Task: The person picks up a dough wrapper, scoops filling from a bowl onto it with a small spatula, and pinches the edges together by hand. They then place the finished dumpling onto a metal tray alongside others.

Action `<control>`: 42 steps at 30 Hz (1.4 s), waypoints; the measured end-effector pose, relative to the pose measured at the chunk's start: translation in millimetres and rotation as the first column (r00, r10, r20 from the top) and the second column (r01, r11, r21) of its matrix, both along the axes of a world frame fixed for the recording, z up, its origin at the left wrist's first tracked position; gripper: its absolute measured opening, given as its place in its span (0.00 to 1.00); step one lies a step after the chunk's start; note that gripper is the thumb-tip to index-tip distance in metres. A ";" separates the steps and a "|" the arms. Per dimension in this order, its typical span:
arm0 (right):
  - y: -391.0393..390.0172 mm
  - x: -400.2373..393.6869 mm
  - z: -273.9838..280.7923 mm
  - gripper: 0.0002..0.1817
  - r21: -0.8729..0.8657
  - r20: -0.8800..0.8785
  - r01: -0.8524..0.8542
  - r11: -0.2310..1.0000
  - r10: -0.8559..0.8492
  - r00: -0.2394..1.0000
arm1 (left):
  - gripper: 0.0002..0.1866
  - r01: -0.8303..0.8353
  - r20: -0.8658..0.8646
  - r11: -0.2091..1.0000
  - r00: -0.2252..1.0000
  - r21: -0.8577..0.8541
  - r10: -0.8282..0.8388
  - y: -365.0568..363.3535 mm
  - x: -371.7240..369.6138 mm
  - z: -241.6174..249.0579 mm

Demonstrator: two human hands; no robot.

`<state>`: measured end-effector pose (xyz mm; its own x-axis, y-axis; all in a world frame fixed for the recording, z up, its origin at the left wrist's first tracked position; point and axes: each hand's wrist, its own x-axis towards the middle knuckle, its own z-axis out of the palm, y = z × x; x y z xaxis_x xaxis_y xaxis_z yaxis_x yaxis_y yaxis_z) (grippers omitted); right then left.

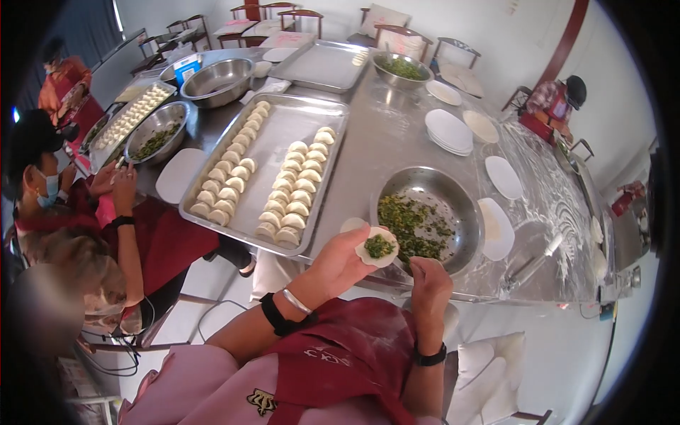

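My left hand holds a round dumpling wrapper on its fingers, with a small mound of chopped green filling in the middle. Close to it, my right hand is closed in a pinch at the near rim of a steel bowl; what its fingers grip is hidden. Green filling with yellow bits covers part of the bowl's floor. Behind my left fingers a pale round piece is partly visible. To the left, a metal tray carries rows of folded dumplings.
White plates stand stacked beyond the bowl, and another plate lies right of it. Flour dusts the table's right side. A rolling pin rests there. One co-worker sits close on my left; another works at far right.
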<state>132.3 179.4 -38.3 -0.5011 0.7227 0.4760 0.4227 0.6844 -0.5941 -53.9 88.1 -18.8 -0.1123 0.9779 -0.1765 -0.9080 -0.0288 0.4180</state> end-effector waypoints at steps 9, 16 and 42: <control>-27.1 -9.4 30.7 0.19 0.168 -0.026 -0.282 0.945 0.290 0.957 | 0.15 -0.113 -0.719 0.972 0.656 0.206 0.229 -23.6 -0.5 -12.2; -53.7 -32.2 60.9 0.09 0.276 -0.050 -0.397 0.875 0.425 0.904 | 0.14 -0.002 0.113 0.990 0.993 0.138 -0.014 -27.6 7.5 -16.1; -58.4 -41.5 53.4 0.06 0.023 -0.444 -0.217 0.976 0.204 0.872 | 0.22 -0.073 -0.901 0.996 0.427 0.046 0.073 -61.0 24.9 55.5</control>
<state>90.7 121.1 15.1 -0.3852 0.6393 0.6656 -0.0403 0.7089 -0.7042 -29.0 27.1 36.7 -0.2781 0.9579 0.0707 -0.0084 -0.0760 0.9971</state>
